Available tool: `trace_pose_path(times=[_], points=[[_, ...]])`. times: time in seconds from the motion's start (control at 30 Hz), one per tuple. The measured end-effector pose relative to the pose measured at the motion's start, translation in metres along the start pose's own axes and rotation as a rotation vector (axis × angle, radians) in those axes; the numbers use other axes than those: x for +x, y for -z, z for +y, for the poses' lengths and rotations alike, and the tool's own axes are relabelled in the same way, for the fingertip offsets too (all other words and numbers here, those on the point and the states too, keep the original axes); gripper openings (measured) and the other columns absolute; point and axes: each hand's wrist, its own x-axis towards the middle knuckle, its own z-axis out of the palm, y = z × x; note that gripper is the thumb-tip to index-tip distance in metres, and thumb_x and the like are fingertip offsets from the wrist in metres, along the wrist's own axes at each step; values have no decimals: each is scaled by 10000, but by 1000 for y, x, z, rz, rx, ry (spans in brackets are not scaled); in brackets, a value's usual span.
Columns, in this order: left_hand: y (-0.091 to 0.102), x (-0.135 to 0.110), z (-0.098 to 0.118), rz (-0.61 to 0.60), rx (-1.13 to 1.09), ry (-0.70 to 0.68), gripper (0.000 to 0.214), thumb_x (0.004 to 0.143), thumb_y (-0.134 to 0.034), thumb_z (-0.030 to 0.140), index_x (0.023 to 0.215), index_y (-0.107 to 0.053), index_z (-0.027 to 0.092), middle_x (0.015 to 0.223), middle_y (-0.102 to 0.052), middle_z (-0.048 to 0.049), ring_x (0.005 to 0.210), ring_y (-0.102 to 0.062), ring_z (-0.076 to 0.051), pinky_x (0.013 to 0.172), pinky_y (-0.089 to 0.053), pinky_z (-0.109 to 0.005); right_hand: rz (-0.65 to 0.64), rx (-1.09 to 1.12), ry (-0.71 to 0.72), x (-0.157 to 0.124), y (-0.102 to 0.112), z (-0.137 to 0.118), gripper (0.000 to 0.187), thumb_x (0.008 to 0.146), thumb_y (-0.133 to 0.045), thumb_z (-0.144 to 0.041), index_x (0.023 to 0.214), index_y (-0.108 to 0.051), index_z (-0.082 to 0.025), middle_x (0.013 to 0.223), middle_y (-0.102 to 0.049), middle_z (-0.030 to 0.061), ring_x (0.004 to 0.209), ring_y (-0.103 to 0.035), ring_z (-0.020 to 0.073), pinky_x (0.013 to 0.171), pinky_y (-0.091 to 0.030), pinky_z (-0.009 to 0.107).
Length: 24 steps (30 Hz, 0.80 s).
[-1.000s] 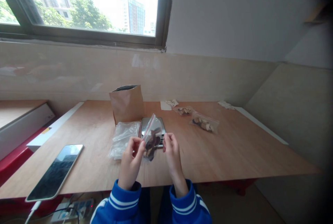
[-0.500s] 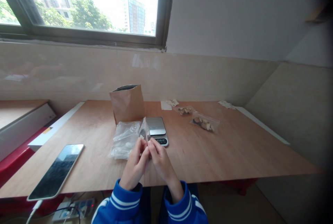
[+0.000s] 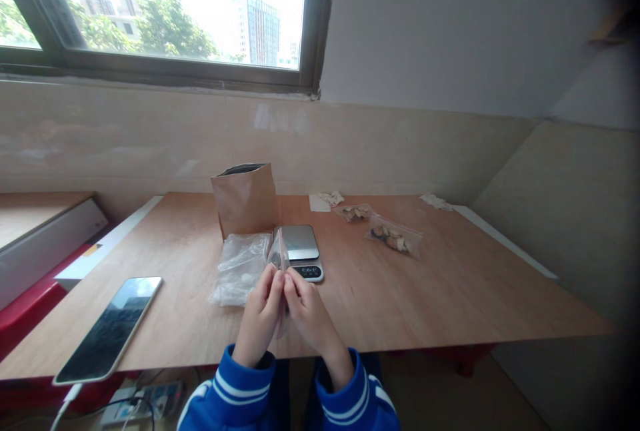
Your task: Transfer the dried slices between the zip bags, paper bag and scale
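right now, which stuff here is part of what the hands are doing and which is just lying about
In use: zip bag pinched between left hand and right hand; digital scale and clear plastic bag right beside them.

Lying about: brown paper bag, phone, two zip bags of dried pieces.

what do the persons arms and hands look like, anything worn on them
Both arms are covered by bright blue jacket sleeves, the left sleeve and the right sleeve, each with white stripes running around it near a darker cuff. The left grip and right grip are bare hands, with no gloves.
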Motion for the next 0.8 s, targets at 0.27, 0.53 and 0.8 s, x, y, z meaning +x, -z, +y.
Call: trace_pose_path(times=[0.27,0.53,0.8], points=[[9,1,-4,244,90,-24,306,885,-410,426,663,-360,221,551,-369,59,510,-374,-105,495,-321,-224,292,-32,-20,5,11,14,325,866,-436,-369,596,-344,-213,520,-330,-73,482,-300,85,469,-247,216],[36,5,1,353,-65,11,356,871,-434,457,632,-334,212,532,-316,71,443,-308,-71,401,-272,-188,541,170,-79,5,53,26,420,846,-449,-545,609,-323,-222,485,-306,-90,420,-258,68,404,-230,203],[4,20,-34,44,-402,298,425,772,-494,597,729,-533,176,591,-543,11,462,-486,-101,371,-355,-198,582,440,-84,2,38,5,317,832,-428,-489,672,-392,-218,539,-390,-61,431,-369,81,389,-313,197]])
